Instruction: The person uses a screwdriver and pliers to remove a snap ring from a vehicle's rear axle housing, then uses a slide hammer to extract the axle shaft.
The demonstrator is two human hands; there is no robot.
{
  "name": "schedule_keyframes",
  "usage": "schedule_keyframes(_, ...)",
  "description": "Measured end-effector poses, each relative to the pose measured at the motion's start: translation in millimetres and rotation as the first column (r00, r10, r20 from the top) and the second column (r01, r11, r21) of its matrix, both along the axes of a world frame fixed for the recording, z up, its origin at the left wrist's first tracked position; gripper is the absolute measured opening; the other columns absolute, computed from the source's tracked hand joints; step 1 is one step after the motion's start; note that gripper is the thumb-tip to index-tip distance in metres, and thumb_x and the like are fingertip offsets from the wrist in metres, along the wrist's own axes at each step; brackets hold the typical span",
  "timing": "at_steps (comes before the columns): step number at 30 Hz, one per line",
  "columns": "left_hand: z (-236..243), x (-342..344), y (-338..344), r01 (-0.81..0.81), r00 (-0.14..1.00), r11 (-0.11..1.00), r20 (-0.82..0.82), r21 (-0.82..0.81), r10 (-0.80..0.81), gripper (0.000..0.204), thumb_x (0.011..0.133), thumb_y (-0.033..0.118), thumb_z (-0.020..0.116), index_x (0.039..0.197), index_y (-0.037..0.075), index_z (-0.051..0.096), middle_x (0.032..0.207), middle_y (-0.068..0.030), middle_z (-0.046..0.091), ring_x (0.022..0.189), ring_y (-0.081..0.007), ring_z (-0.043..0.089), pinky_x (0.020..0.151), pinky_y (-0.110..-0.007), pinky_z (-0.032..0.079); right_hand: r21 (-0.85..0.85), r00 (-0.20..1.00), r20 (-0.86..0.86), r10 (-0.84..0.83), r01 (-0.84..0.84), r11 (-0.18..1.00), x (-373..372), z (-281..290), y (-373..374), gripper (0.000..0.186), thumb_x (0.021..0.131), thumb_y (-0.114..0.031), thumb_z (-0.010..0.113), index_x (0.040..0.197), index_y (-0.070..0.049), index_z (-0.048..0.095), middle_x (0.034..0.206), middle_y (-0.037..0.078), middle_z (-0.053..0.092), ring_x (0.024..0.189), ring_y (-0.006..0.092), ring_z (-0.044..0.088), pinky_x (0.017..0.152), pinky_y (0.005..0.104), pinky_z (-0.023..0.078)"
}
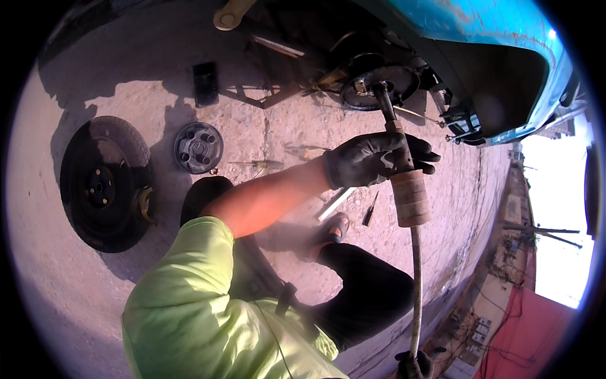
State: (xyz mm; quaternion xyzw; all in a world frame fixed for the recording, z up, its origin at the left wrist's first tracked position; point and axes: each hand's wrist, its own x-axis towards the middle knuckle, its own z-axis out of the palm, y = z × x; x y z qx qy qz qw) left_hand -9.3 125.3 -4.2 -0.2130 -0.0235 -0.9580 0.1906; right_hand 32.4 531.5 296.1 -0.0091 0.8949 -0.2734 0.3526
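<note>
A long slide hammer [415, 271] with a thick cylindrical weight runs from a dark round wheel hub [360, 91] under the blue vehicle down to the lower edge. My left hand [372, 158], in a black glove, is loosely around its shaft just above the weight, the fingers reaching past the shaft. At the lower edge, my right hand [415, 365], also dark-gloved, closes round the rod's end; only part of it shows. The shaft's far tip meets the middle of the hub; the exact joint is hard to make out.
A wheel with its tyre [82, 196] and a dark round drum-like part [198, 148] lie on the ground at left. A black flat box [205, 84], hand tools [259, 164] and a pale bar [336, 203] lie around. The blue vehicle body [505, 25] overhangs at upper right.
</note>
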Motion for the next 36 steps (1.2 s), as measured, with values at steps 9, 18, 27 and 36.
schedule_keyframes(9,9,1,11,-0.140,0.869,0.967,0.441,-0.214,0.223,0.034,0.107,0.037,0.058,0.110,0.004,0.067,0.102,-0.0069,0.071,0.102,-0.0186,0.066,0.100,-0.039,0.048,-0.032,0.981,0.106,0.165,-0.163,0.986,-15,6,5,0.049,0.103,-0.036,0.062,0.111,0.012,0.065,0.059,0.006,0.057,0.041,0.0128,0.049,0.040,0.0273,0.035)
schedule_keyframes(18,4,-12,0,0.022,0.997,0.999,-0.072,-0.036,-0.024,0.045,0.108,0.037,0.052,0.134,0.002,0.061,0.143,-0.0236,0.058,0.141,-0.0400,0.049,0.120,-0.058,0.035,-0.076,0.940,0.341,0.021,0.006,0.997,-34,13,6,0.045,0.108,-0.029,0.056,0.112,0.015,0.065,0.060,0.002,0.054,0.044,0.0089,0.045,0.043,0.0254,0.035)
schedule_keyframes(27,-7,4,-1,-0.105,0.879,0.930,0.404,-0.353,0.253,0.043,0.108,0.040,0.052,0.120,0.001,0.064,0.118,-0.0172,0.068,0.122,-0.0298,0.062,0.110,-0.046,0.047,-0.012,0.960,0.276,0.035,-0.033,0.999,-36,15,4,0.044,0.107,-0.029,0.058,0.111,0.014,0.066,0.061,0.003,0.057,0.044,0.0095,0.049,0.044,0.0257,0.038)
schedule_keyframes(36,15,0,1,0.026,0.989,1.000,0.143,-0.001,-0.025,0.045,0.106,0.039,0.057,0.126,0.000,0.063,0.132,-0.0183,0.064,0.125,-0.0307,0.060,0.113,-0.051,0.044,-0.022,0.934,0.358,-0.002,0.010,1.000,-42,18,3,0.042,0.106,-0.028,0.059,0.109,0.013,0.067,0.060,0.004,0.057,0.044,0.0101,0.050,0.044,0.0260,0.039)
